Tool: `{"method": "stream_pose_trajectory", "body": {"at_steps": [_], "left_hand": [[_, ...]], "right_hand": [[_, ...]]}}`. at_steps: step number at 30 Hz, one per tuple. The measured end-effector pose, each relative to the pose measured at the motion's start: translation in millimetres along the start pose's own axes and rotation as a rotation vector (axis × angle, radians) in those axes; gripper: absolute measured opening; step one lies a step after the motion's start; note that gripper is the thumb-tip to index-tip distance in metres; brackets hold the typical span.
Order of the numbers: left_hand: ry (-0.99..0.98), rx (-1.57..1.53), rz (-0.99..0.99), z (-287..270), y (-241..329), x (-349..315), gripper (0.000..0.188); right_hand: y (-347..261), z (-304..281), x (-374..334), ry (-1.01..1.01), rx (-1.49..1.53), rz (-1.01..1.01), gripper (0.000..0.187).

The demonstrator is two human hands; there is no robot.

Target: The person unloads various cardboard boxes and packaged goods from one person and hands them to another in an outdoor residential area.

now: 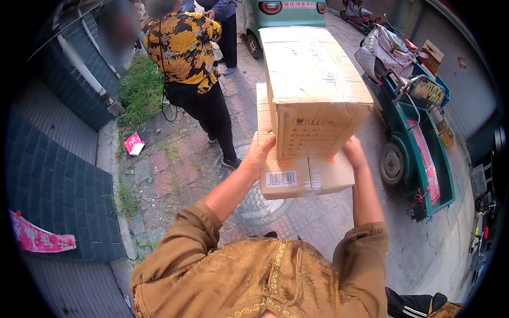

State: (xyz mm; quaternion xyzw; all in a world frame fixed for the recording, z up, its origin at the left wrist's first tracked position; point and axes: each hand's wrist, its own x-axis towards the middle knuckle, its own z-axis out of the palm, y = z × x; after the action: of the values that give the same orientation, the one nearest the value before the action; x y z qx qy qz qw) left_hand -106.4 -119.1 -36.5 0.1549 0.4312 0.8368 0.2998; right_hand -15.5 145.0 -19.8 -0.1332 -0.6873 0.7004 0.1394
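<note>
Two cardboard boxes are stacked one on the other in front of me, held off the ground between my hands. The upper box (318, 69) is tall, with creased, taped flaps and print on its near side. Beneath it lies a flatter box (331, 177) with a barcode label on its near end. My left hand (260, 153) grips the left side, thumb up near the seam between the boxes. On the right side, my right hand (355, 151) is pressed to the stack; its fingertips are hidden behind the cardboard.
A person in a floral shirt (183, 50) stands ahead on the left, another person (220, 13) beyond. A green cargo tricycle (445, 191) is parked at the right, a small green car (286, 18) ahead. Dark tiled wall (61, 206) and grass (143, 87) line the left.
</note>
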Motion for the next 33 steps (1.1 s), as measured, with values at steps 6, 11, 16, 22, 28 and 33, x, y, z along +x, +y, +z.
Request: {"method": "stream_pose_trajectory", "body": {"at_steps": [6, 11, 16, 22, 28, 33], "left_hand": [[0.061, 0.031, 0.106, -26, 16, 10, 0.079], [0.146, 0.019, 0.085, -21, 12, 27, 0.081], [0.128, 0.013, 0.076, -3, 20, 41, 0.081], [0.11, -0.007, 0.106, -22, 19, 46, 0.076], [0.173, -0.066, 0.094, -28, 24, 50, 0.064], [0.207, -0.07, 0.079, -45, 31, 48, 0.07]], "right_hand": [[-12, 35, 46, -0.146, 0.104, 0.079, 0.059], [-8, 22, 74, -0.193, 0.139, 0.085, 0.059], [-6, 7, 95, -0.199, 0.106, 0.066, 0.058], [-4, 19, 104, -0.197, 0.122, 0.084, 0.058], [-17, 29, 121, -0.259, 0.093, 0.111, 0.054], [-5, 46, 146, -0.293, 0.016, 0.079, 0.056]]}}
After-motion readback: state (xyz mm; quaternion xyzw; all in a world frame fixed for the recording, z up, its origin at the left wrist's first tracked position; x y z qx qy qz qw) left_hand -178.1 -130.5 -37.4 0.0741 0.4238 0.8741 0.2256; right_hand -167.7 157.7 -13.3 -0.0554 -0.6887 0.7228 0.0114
